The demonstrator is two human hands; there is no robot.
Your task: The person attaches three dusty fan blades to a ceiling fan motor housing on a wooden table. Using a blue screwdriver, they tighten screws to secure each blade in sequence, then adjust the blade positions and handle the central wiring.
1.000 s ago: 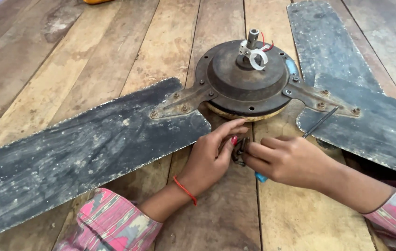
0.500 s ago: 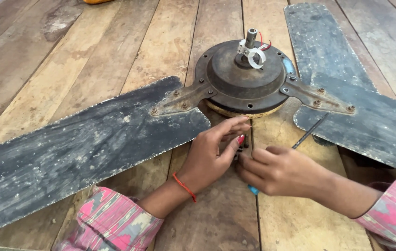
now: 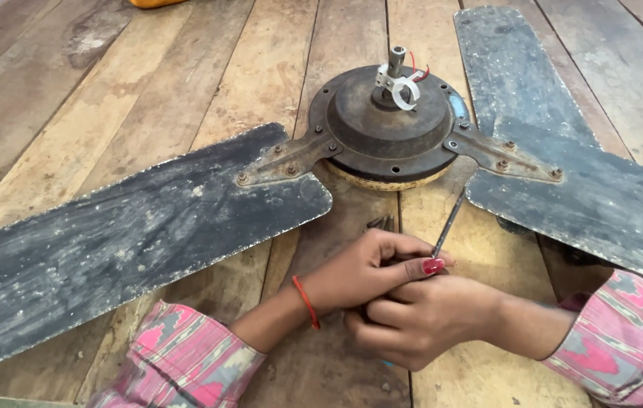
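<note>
We see both hands pressed together: left hand (image 3: 367,272), right hand (image 3: 420,321) pinching screwdriver (image 3: 448,223); shaft points far-right toward fan motor (image 3: 386,125), just beyond.

Worn wooden plank floor (image 3: 185,68) fills the whole frame, boards running top to bottom, stained and scuffed. An old ceiling fan (image 3: 389,128) lies flat on it, rusty motor hub upper centre, dusty dark blades stretching to the lower left and right. Something orange (image 3: 157,3) peeks in at the top edge.
</note>
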